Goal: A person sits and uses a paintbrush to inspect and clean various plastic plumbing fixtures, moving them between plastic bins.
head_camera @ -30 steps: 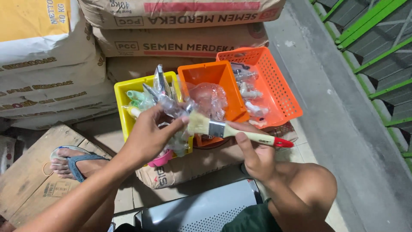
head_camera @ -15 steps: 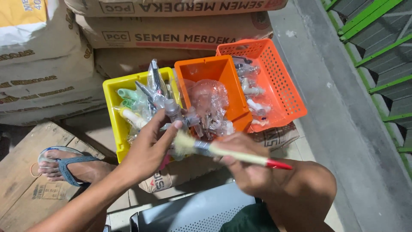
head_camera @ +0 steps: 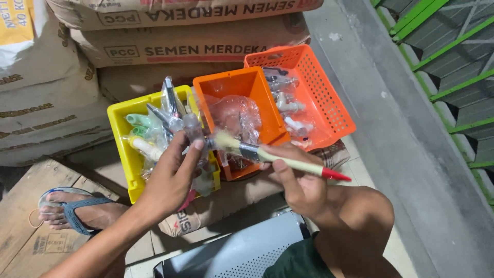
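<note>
**Head view: brush in the right hand, bagged fitting in the left, over three bins**

Head camera looks down at a seated person's two hands above a row of plastic bins. The right hand is closed around a brush, gripping its pale handle near the metal band; the red handle tip points right and the light bristles point left, touching the bagged part held opposite. The left hand pinches a clear bag with a small fitting inside, thumb and fingers closed on it, held just above the seam between the yellow and the orange bin.

The yellow bin sits on the left and holds more clear packets with green, white and metal fittings standing up in it. The solid orange bin is in the middle, touching the yellow one, with crumpled clear plastic bags inside. The orange basket, with perforated walls, lies to the right, tilted against the orange bin, and holds white and grey pipe fittings.

All three rest on a paper sack lying flat. More sacks are stacked behind the bins and to the left. The person's bare knee is at lower right, and a foot in a blue sandal rests on a wooden board at lower left. A grey perforated seat shows at the bottom edge. A concrete strip and green rails run along the right side.
</note>
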